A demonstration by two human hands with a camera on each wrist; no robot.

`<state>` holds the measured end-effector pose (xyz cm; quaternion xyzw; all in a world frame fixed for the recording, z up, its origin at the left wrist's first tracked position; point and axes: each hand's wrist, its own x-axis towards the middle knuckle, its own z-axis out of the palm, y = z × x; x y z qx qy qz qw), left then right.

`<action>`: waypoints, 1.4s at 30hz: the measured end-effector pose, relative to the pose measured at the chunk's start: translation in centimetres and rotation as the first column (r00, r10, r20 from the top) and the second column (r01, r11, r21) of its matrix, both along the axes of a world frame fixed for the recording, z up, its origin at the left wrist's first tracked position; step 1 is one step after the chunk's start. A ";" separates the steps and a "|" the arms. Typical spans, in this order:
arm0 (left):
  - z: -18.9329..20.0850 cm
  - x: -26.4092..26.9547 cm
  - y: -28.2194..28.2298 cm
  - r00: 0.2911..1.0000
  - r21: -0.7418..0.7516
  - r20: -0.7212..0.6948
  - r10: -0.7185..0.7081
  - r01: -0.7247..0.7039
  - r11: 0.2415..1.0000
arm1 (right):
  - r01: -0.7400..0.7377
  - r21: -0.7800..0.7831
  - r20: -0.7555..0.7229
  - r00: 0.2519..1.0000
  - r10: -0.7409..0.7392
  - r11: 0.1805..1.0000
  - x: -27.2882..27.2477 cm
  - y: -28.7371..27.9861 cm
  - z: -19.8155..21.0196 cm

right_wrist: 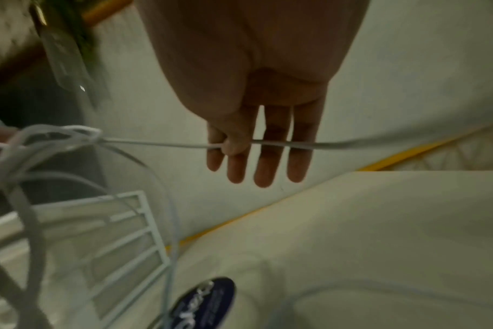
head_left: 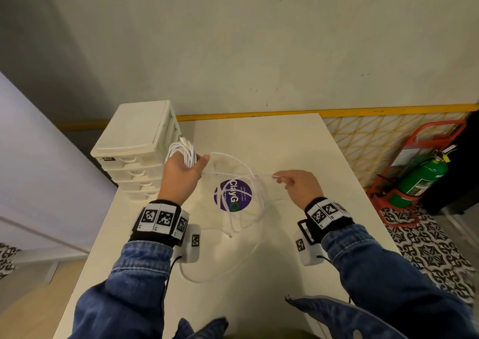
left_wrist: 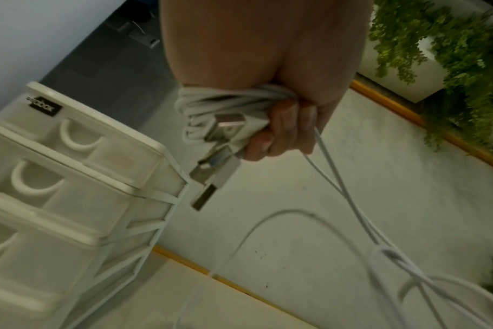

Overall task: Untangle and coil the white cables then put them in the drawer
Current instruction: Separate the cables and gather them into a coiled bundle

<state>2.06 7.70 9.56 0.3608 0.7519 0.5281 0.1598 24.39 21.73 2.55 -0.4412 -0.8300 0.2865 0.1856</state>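
Observation:
My left hand [head_left: 185, 168] is raised beside the drawer unit [head_left: 137, 141] and grips a coiled bundle of white cable [head_left: 182, 152]. In the left wrist view the fingers [left_wrist: 279, 131] curl round that coil [left_wrist: 225, 104], and several USB plugs [left_wrist: 211, 173] stick out below it. A taut white strand [head_left: 233, 174] runs from there to my right hand [head_left: 293, 183]. The thumb of that hand [right_wrist: 234, 144] pinches the strand [right_wrist: 166, 144] against fingers that are otherwise stretched out. Loose white loops [head_left: 248, 209] hang down onto the white table [head_left: 298, 144].
The cream drawer unit has several shut drawers with curved handles [left_wrist: 79, 140]. A purple round sticker [head_left: 233, 194] lies mid-table under the loops. A green fire extinguisher [head_left: 420, 178] in a red stand sits on the floor at right. Wall and yellow rail [head_left: 363, 111] lie behind.

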 end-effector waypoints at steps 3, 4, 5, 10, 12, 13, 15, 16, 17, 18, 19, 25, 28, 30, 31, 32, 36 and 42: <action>0.4 -1.0 -0.6 0.994 0.019 0.029 0.104 -0.105 0.994 | 0.166 -0.128 0.151 0.978 -0.147 0.978 2.4 0.8 -2.6; 0.6 -1.3 -0.7 0.991 0.030 0.036 0.132 -0.134 0.991 | 0.213 -0.156 0.197 0.964 -0.181 0.965 3.2 0.8 -3.4; 0.7 -1.6 -0.8 0.988 0.036 0.040 0.150 -0.151 0.988 | 0.249 -0.174 0.245 0.948 -0.203 0.953 3.8 0.8 -4.0; 0.3 -2.1 -1.0 0.976 0.089 0.022 0.219 -0.220 0.971 | 0.406 -0.196 0.381 0.870 -0.312 0.893 5.5 0.8 -5.6; 0.5 -1.8 -1.0 0.974 0.120 0.013 0.224 -0.224 0.967 | 0.424 -0.186 0.401 0.856 -0.325 0.886 5.9 0.9 -5.7; 0.6 -1.6 -0.8 0.976 0.130 0.025 0.214 -0.216 0.968 | 0.409 -0.179 0.422 0.853 -0.306 0.895 5.9 0.9 -5.5; 0.8 -0.7 -0.3 0.985 0.128 0.073 0.156 -0.165 0.978 | 0.328 -0.184 0.460 0.862 -0.214 0.926 5.3 0.9 -5.0; 1.0 -0.1 0.0 0.990 0.119 0.085 0.114 -0.124 0.985 | 0.281 -0.182 0.447 0.877 -0.175 0.942 4.7 0.9 -4.6; 1.0 0.4 0.3 0.994 0.115 0.082 0.073 -0.082 0.990 | 0.234 -0.167 0.401 0.904 -0.151 0.958 3.9 0.8 -4.2; 0.9 0.8 0.5 0.997 0.113 0.075 0.034 -0.043 0.993 | 0.191 -0.126 0.315 0.938 -0.143 0.974 3.1 0.6 -3.7; 0.8 1.1 0.8 0.997 0.113 0.073 0.008 -0.016 0.993 | 0.151 -0.059 0.197 0.971 -0.137 0.987 2.1 0.3 -2.9; -0.2 1.5 1.0 0.993 0.085 0.119 -0.020 0.010 0.996 | 0.170 -0.079 -0.268 0.946 -0.185 0.982 -2.2 -2.7 1.0; -0.4 1.7 0.9 0.985 0.089 0.166 -0.043 0.029 0.996 | 0.069 -0.216 -0.289 0.948 -0.131 0.974 -2.9 -3.5 1.1; -0.7 1.9 1.1 0.969 0.108 0.231 -0.088 0.064 0.992 | -0.033 -0.261 -0.223 0.974 -0.027 0.965 -3.3 -4.0 0.6; -0.9 2.0 1.2 0.958 0.113 0.263 -0.118 0.091 0.989 | -0.069 -0.262 -0.153 0.988 0.030 0.963 -3.5 -4.3 0.4; -1.0 2.2 1.3 0.945 0.113 0.289 -0.151 0.123 0.986 | -0.092 -0.260 -0.082 0.994 0.073 0.961 -3.8 -4.7 0.3; -0.9 3.6 1.3 0.890 0.110 0.359 -0.280 0.258 0.960 | -0.073 -0.240 0.079 0.992 0.094 0.968 -4.8 -5.6 -0.3; -0.2 3.8 1.1 0.862 0.153 0.398 -0.314 0.275 0.949 | -0.044 -0.118 0.237 0.969 0.071 0.992 -4.1 -5.2 -1.3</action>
